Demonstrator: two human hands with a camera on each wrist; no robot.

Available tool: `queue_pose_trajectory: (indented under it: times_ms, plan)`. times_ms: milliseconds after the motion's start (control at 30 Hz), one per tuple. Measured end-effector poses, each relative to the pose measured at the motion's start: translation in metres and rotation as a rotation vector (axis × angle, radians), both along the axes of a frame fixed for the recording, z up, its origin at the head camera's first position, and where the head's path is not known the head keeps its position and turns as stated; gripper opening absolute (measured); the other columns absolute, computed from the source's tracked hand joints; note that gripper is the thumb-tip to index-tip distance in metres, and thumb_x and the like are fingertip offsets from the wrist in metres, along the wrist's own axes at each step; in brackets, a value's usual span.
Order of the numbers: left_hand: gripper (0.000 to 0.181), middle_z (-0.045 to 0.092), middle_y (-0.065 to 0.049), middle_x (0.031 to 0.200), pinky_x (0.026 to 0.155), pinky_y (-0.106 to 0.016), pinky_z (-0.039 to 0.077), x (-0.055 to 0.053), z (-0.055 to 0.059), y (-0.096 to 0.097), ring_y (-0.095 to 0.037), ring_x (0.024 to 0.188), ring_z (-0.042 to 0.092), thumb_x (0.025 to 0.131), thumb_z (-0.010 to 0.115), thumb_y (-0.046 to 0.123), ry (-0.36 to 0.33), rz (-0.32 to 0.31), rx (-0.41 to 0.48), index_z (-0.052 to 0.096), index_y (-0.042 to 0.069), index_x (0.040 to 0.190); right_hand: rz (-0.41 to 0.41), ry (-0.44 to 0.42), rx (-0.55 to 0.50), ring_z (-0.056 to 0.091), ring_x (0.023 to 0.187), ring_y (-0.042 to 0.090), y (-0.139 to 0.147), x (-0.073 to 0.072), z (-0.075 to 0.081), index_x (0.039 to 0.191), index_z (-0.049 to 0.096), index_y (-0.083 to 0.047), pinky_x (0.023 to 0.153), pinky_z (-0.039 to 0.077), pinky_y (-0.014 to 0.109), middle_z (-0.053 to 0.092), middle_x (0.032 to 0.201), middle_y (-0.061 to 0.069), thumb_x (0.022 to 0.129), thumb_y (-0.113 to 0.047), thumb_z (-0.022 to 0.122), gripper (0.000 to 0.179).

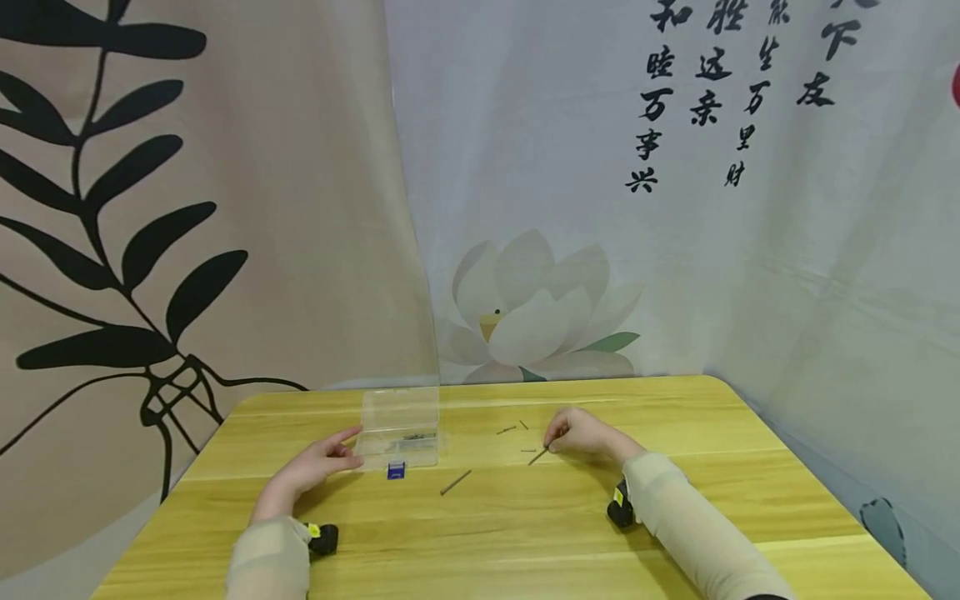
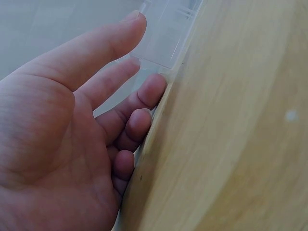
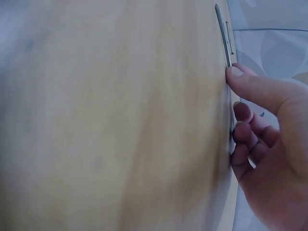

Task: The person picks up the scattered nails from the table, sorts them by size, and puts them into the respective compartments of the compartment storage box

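A clear plastic box [image 1: 377, 457], its lid raised at the back, lies on the table with small dark pieces in one part and a blue latch [image 1: 396, 471] at its front. My left hand [image 1: 318, 462] is at the box's left side, thumb and fingers apart with fingertips at the edge. In the left wrist view, the fingers of the left hand [image 2: 77, 120] are loosely bent beside the box's clear wall [image 2: 166, 36]. Between thumb and forefinger my right hand [image 1: 581, 432] pinches a thin metal nail [image 3: 222, 31], which slants toward the front left, its pointed end outward.
A thicker nail [image 1: 455, 482] lies right of the box, toward the front. Smaller nails [image 1: 506, 430] are scattered between the box and my right hand. The wooden table [image 1: 480, 542] ends at a printed cloth backdrop [image 1: 570, 167].
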State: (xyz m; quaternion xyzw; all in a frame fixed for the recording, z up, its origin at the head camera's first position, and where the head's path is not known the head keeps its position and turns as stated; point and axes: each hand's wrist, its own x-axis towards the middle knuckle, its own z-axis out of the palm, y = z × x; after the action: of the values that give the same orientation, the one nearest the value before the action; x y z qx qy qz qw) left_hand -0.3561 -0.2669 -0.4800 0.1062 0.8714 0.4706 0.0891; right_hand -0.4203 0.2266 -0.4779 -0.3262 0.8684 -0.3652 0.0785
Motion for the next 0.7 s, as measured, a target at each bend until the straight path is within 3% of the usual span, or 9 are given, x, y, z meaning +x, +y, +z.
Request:
queue_pose_trajectory:
  times_ms: [200,467,700]
  plan:
    - [0.071,0.053,-0.009,0.103,0.091,-0.045,0.038,0.001,0.002,0.001,-0.022,0.097,0.048,0.093,0.067,0.024,0.010,-0.006,0.002,0.031,0.002,0.150,0.019,0.017,0.015,0.052,0.083,0.014,-0.002,0.003,0.005,0.087,0.073,-0.001,0.075,0.045,0.030,0.060,0.090,0.003,0.086,-0.003,0.071,0.003]
    - [0.071,0.053,-0.010,0.103,0.090,-0.044,0.038,0.003,0.004,0.002,-0.022,0.096,0.048,0.093,0.067,0.023,0.016,-0.008,0.011,0.032,0.002,0.150,-0.054,-0.033,-0.010,0.053,0.085,0.018,-0.004,0.007,0.011,0.093,0.070,-0.005,0.074,0.045,0.034,0.061,0.096,0.005,0.091,0.000,0.062,0.010]
    - [0.070,0.053,-0.010,0.105,0.093,-0.048,0.039,0.003,0.001,0.002,-0.022,0.098,0.050,0.093,0.067,0.023,0.001,0.004,0.020,0.032,0.002,0.150,-0.066,0.005,-0.018,0.052,0.075,0.017,-0.002,-0.001,0.021,0.098,0.070,-0.006,0.068,0.046,0.034,0.064,0.093,0.003,0.093,-0.007,0.061,0.010]
